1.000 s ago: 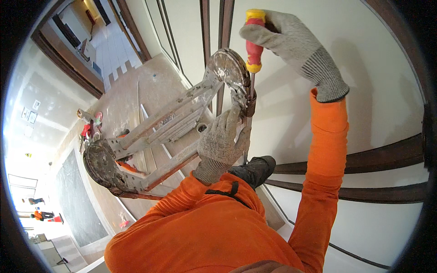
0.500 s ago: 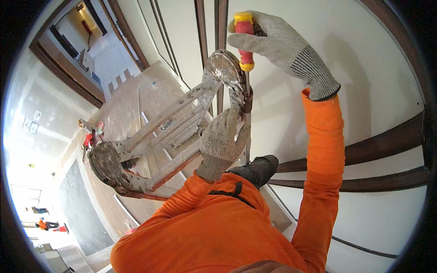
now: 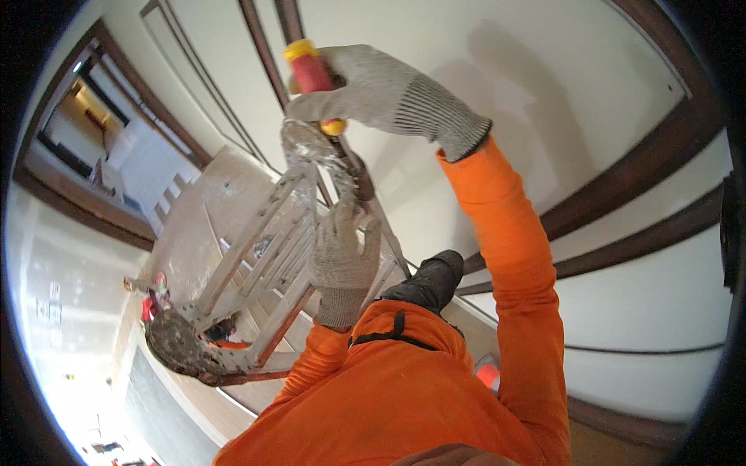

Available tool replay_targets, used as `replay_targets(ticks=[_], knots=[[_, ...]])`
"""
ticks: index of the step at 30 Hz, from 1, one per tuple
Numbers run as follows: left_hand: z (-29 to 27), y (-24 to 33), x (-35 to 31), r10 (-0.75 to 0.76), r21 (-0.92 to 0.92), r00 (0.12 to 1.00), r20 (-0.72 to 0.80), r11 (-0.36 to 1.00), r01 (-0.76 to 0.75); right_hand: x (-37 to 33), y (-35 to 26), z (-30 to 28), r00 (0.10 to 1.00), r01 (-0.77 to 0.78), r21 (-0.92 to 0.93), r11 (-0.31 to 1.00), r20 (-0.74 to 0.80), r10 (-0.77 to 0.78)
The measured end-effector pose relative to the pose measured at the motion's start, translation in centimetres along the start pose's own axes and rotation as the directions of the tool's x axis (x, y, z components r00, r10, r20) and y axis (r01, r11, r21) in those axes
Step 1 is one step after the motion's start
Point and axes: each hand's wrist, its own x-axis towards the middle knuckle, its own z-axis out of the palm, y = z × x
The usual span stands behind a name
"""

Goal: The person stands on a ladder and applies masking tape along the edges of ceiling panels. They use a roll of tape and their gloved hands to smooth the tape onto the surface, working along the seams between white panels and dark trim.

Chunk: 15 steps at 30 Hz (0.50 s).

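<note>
Ladder [image 3: 256, 233]: slanted across beside the pale wall [image 3: 420, 196], one worn end lower left, the other upper right.
Screwdriver [image 3: 313, 74]: at the ladder's upper end; long axis steep, yellow butt up-left, shaft side down-right; tip unclear.
Left hand [image 3: 346, 260]: fingers laid against the ladder, probably steadying it; whether they curl around, I cannot tell.
Right hand [image 3: 369, 89]: fingers and thumb wrapped round the red-and-yellow handle, likely keeping it aimed.
</note>
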Motion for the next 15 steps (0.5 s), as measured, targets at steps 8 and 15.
replay_targets(ticks=[8,15], knots=[[0.0,0.6,0.5,0.029,0.023,0.999,-0.013,0.999,-0.029,-2.7,-0.9,-0.2,0.902,0.133,0.136,0.982,-0.427,-0.063],[0.8,0.7,-0.3,-0.058,0.053,0.996,0.062,0.997,0.054,-20.5,8.0,0.2,0.802,-0.23,0.265,0.937,-0.493,0.336]])
